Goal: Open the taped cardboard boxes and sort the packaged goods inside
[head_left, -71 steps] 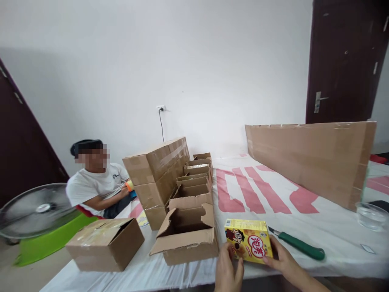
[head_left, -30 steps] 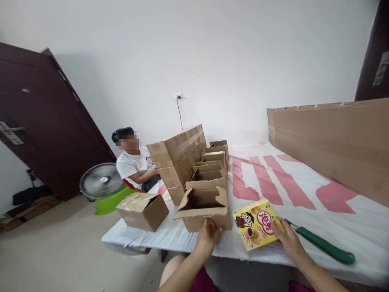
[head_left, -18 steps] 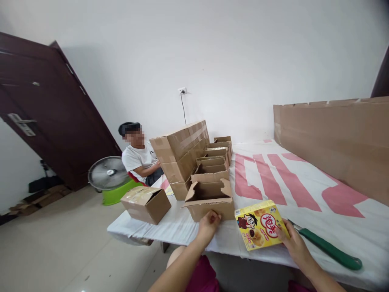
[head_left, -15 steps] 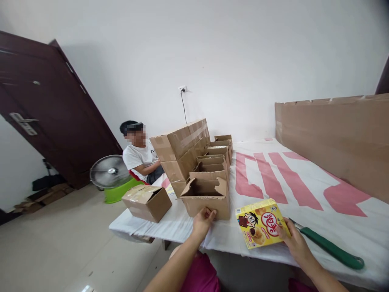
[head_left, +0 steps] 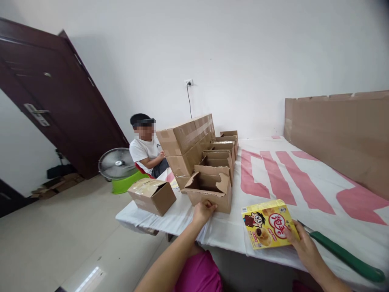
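Note:
Nearest to me on the table is an open cardboard box (head_left: 223, 204), last in a row of open boxes. My left hand (head_left: 204, 211) has its fingers bent and pressed together at this box's front wall, gripping it low down. In my right hand (head_left: 304, 242) is a yellow snack box (head_left: 269, 224) with a cartoon figure on its front, held by its right end just above the table. Beside that hand lies a knife with a green handle (head_left: 346, 255); its blade is partly hidden behind the hand.
Taped cartons (head_left: 182, 142) are stacked behind the row. A separate carton (head_left: 152, 198) sits at the table's left corner. A long cardboard panel (head_left: 337, 134) stands at the right. Across the table sits a person (head_left: 146, 152), near a fan (head_left: 118, 163) on a green base.
My view has shifted slightly, so the scene sits farther right in the picture. The nearest open box looks slightly turned under my left hand. My right hand keeps hold of the snack box.

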